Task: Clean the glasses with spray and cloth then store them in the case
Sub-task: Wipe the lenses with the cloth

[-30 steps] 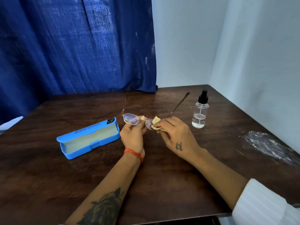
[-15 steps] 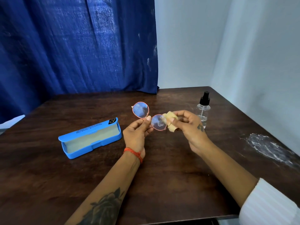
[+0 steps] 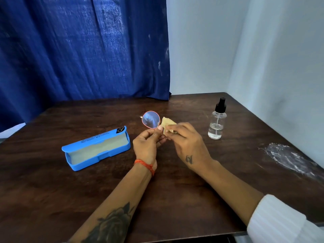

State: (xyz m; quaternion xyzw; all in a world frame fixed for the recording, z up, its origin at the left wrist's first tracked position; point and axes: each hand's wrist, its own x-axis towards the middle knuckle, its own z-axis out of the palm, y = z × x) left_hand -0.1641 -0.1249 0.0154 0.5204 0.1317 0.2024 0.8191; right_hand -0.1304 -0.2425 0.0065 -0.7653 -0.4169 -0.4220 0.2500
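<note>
- I take the open blue case [image 3: 96, 148] as my landmark; it lies on the dark wooden table [image 3: 175, 199] with its lid hinged back and its pale lining showing.
- Just right of the case, my left hand [image 3: 148, 146] is raised above the table, thumb and fingertips pinched together on the glasses [image 3: 151, 119] near the bridge.
- I see one round, pink-rimmed lens standing upright above that pinch, facing the camera; the other lens is hidden behind my right hand and the cloth.
- Further right of the case, my right hand [image 3: 188, 142] has its fingers closed on the yellow cloth [image 3: 167, 124], which touches the glasses beside the visible lens.
- A corner of the cloth sticks up above the fingers; I cannot tell how much is folded inside the hand.
- The spray bottle [image 3: 217, 121] stands upright well to the right of the case, beyond my right hand, clear with a black pump top and a little liquid in the bottom.
- Far right of the case, a whitish smear [image 3: 287, 156] marks the table near the wall.
- Behind the case hangs a blue curtain [image 3: 84, 50].
</note>
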